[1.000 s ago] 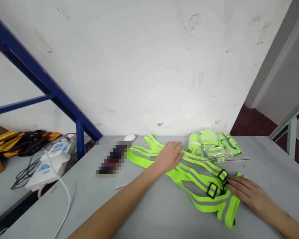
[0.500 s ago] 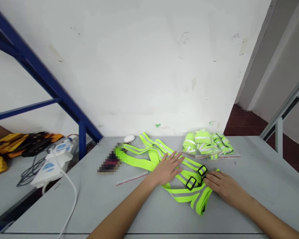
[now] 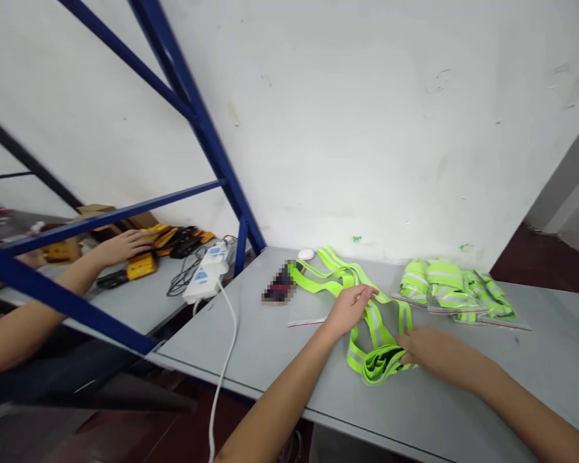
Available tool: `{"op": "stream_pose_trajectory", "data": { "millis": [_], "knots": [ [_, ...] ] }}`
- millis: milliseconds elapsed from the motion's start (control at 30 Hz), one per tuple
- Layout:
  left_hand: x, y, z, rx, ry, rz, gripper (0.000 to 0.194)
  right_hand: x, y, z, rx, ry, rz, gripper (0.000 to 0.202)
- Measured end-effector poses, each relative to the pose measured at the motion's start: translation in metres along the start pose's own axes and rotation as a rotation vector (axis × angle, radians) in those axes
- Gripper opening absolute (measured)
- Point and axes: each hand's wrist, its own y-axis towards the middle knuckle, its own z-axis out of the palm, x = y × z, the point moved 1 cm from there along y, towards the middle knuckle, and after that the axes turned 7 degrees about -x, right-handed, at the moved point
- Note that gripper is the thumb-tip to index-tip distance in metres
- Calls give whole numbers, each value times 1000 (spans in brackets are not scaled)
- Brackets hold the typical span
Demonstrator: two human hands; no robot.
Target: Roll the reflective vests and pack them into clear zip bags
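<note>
Both hands lie on a neon strap vest at the middle of the grey table. Left hand pinches a strap between closed fingers; right hand clamps the folded end nearer the front edge. Bagged vests sit by the back edge. Another person's hand rests on a shelf left of the table.

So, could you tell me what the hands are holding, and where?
Both grip the reflective strap vest: left hand on a middle strap, right hand at its folded lower end.
</note>
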Motion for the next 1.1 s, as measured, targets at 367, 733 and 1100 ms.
{"op": "stream_pose_trajectory", "data": {
  "millis": [367,733,1100],
  "knots": [
    [-33,-108,-1,-12,327,34,36,10,47,8,226,245,164,16],
    [-16,-107,4,103,-48,-97,61,-4,24,46,-129,212,177,30],
    [-6,-62,23,-406,-988,-927,22,-9,16,38,-211,532,260,38]
  ]
}}
